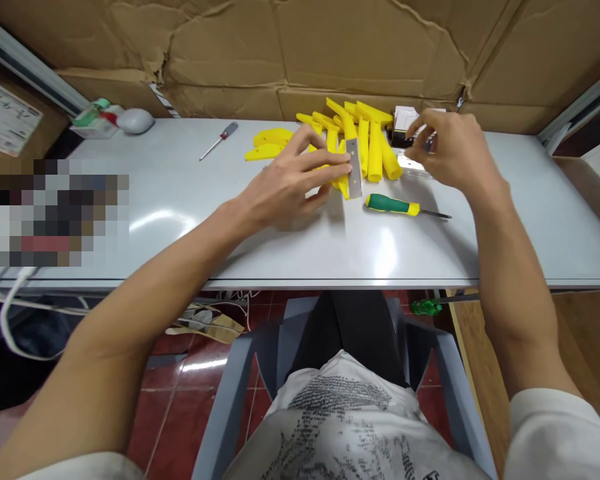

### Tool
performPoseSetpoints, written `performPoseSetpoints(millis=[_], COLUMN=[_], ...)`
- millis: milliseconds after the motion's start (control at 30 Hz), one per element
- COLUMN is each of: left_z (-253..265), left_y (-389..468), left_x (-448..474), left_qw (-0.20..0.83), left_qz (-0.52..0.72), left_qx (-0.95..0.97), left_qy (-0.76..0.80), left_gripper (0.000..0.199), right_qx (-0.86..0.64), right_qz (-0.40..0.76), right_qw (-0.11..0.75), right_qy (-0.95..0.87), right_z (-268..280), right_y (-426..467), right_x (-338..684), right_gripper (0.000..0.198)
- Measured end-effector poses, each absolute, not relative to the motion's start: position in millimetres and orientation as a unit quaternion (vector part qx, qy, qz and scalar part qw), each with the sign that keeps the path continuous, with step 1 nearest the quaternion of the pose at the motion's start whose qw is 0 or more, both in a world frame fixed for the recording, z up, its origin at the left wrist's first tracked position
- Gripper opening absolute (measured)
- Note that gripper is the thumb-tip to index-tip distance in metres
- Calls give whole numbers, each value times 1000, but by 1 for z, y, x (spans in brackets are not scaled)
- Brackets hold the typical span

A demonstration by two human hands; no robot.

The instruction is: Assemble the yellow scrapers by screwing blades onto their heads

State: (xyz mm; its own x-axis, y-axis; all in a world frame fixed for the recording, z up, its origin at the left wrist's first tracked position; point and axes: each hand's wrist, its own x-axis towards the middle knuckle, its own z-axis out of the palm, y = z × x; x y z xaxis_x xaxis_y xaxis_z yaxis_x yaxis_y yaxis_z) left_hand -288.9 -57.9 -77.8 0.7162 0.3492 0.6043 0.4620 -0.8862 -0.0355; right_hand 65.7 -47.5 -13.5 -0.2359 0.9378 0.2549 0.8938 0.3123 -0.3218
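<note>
Screwdriver (393, 205), green-handled, near yellow plastic handles (375, 157)

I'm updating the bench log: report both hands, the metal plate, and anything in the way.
Left hand, fingertips at metal plate. Right hand raised near black box, grip unclear. Possible obstacle: green-handled screwdriver lying close by.

Bright indoor light from above. White glare on counter (170, 173), left and front-centre; streak on red floor (165, 427). Soft shadows below left hand (293, 177) and right hand (455, 150). Wide-angle stretch at edges; left patch pixelated.
</note>
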Motion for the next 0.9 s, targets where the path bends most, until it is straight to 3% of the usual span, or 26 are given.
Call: performPoseSetpoints(millis=[167,300,467,633,800,900], left_z=[-77,-72,-60,-53,-54,-58], left_y=[-72,-80,-84,-89,-86,-82], left_x=[-280,-280,-283,-280,-280,-281], left_qw=[34,22,24,37,2,-23], left_qz=[-248,-179,-93,-71,-68,-95], left_qx=[-947,-966,-975,-972,-975,-976], left_qy=[-200,-186,-199,-221,-212,-195], left_gripper=[50,48,46,47,51,47], right_qx=[-582,-560,-570,-530,-543,-517], right_qz=[60,83,80,119,79,77], right_qw=[80,67,98,132,98,31], right_qy=[-807,-822,-812,-829,-830,-852], right_z=[-21,-29,-30,-16,-4,0], right_y=[-23,-17,-15,-31,-53,-66], right_x=[111,108,99,84,66,61], right_gripper=[47,30,24,34,22,15])
